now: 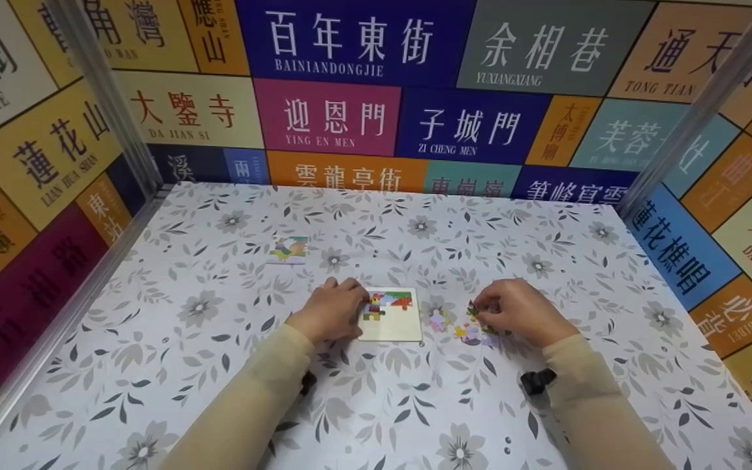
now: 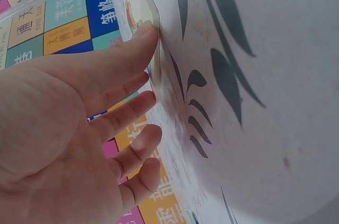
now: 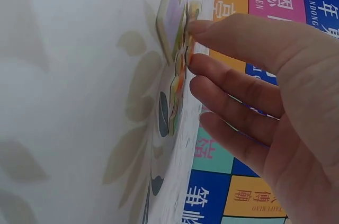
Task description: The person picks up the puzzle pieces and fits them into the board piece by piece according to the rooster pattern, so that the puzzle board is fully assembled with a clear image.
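A small jigsaw board lies on the cloth with several colourful pieces fitted along its top and upper left. My left hand holds its left edge; in the left wrist view the thumb sits against the board's rim, the other fingers bent beside it. To the right, my right hand pinches a puzzle piece between thumb and index finger, partly hidden by the fingertips. Just below are loose puzzle pieces in pink, yellow and lilac. The right wrist view shows one lilac piece near the thumb.
A small picture card with a similar colourful scene lies farther back on the left. The table wears a white cloth with grey leaves and flowers. Panels of coloured street signs stand behind and at both sides.
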The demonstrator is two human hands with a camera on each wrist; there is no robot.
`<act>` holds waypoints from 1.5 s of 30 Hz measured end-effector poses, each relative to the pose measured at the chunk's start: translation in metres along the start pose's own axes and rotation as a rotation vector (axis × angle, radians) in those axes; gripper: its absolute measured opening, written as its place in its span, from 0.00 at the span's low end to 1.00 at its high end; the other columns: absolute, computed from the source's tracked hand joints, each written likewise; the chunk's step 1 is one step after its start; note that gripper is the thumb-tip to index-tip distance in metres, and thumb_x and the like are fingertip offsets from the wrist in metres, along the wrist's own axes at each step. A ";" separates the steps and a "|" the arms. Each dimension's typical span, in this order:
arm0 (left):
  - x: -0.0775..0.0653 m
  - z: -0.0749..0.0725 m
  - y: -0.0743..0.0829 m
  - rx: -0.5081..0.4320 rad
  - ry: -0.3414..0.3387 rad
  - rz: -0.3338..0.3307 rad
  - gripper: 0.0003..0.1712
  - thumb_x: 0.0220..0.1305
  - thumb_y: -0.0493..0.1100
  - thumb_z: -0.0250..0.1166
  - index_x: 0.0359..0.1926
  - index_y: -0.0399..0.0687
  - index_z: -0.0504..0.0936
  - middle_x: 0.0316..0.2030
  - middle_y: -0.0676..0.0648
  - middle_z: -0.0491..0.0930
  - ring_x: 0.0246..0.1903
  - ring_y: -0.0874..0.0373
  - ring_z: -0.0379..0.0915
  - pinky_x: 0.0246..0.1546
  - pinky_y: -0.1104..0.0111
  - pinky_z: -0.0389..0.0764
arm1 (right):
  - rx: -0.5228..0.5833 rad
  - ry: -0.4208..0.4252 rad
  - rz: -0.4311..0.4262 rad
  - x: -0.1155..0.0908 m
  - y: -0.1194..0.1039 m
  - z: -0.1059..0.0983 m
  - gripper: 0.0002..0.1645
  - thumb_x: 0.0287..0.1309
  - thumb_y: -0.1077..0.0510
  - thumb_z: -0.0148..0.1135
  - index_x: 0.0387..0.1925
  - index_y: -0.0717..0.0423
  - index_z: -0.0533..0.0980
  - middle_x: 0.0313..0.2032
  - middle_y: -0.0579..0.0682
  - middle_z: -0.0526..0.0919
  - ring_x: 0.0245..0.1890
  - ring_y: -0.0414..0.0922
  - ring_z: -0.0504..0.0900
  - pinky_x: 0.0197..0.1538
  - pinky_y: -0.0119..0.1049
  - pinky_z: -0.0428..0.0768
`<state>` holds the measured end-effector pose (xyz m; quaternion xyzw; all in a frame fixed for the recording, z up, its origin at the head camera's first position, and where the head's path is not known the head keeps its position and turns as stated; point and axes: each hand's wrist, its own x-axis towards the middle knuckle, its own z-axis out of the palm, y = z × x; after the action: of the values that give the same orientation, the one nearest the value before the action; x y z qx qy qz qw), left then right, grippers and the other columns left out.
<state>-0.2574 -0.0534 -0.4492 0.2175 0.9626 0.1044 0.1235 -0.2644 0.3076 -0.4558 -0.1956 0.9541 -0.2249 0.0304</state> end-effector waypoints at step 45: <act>-0.004 -0.003 0.002 -0.021 0.008 0.013 0.35 0.59 0.48 0.77 0.67 0.51 0.77 0.66 0.47 0.74 0.60 0.45 0.68 0.65 0.51 0.71 | 0.009 0.017 -0.156 0.019 -0.045 0.025 0.07 0.59 0.59 0.74 0.41 0.51 0.90 0.40 0.45 0.89 0.44 0.47 0.86 0.51 0.48 0.84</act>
<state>-0.2545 -0.0539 -0.4452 0.2221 0.9605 0.1161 0.1210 -0.2622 0.2531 -0.4576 -0.2671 0.9352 -0.2324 0.0059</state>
